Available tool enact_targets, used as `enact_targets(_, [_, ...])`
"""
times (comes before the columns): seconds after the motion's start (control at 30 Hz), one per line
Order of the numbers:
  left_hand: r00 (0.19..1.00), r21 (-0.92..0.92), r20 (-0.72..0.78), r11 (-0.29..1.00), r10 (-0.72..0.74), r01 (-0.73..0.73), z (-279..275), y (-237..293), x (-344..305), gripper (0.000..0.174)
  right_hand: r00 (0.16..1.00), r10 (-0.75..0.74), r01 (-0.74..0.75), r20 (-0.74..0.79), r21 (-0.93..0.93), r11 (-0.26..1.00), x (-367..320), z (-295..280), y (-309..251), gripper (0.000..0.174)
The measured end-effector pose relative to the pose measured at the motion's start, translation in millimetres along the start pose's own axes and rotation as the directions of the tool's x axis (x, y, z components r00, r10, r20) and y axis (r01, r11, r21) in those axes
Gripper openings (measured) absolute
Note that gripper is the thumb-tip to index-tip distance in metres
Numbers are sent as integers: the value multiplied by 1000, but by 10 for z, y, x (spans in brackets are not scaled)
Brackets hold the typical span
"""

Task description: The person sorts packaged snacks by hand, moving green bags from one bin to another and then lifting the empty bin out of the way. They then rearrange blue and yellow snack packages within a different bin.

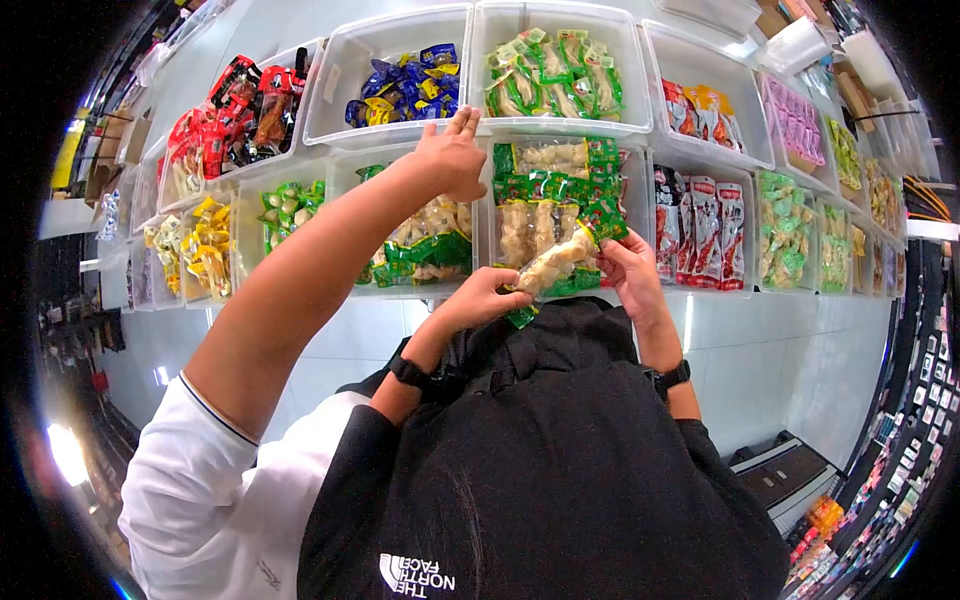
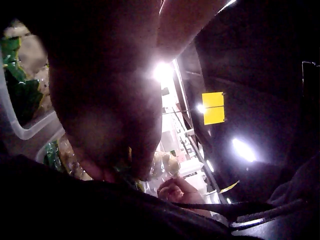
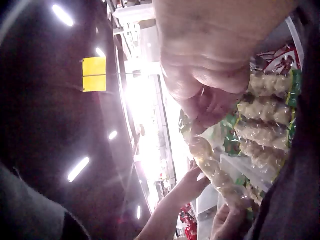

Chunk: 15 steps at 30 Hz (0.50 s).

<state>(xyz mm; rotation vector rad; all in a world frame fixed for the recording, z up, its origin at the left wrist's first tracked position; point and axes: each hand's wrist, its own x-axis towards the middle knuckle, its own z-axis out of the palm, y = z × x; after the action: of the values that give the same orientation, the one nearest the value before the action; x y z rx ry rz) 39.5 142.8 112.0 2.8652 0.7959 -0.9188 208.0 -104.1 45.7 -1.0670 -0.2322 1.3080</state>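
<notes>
A clear snack packet (image 1: pixel 555 264) with green ends and a row of pale, knobbly pieces inside slants between my two hands, over the front edge of a bin of similar packets (image 1: pixel 548 225). My left hand (image 1: pixel 478 303) pinches its lower end with thumb and fingers. At its upper green end, my right hand (image 1: pixel 632 268) grips it between thumb and fingertips. The right wrist view shows the packet (image 3: pixel 212 167) stretched below my right hand (image 3: pixel 212 90). My left hand (image 2: pixel 107 120) is dark in the left wrist view and covers much of its packet end.
Another person's hand (image 1: pixel 455 158), reaching in from the left, extends over the bins beside my left hand. Clear plastic bins hold blue packets (image 1: pixel 415 85), green-and-white packets (image 1: pixel 555 75) and red packets (image 1: pixel 715 225). A black-and-grey case (image 1: pixel 785 475) stands on the floor at lower right.
</notes>
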Motion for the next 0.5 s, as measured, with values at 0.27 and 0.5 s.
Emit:
enact_targets(0.27, [920,-135,-379,978,96,-157,348,-293,-35,48,998,60,-50,-32,254,966,-13,26,74,16])
enact_targets(0.5, [956,-957,-237,125,176,-260,1195,939,-713,26,979,-185,160,-86,-242,957,19,176,-26,20])
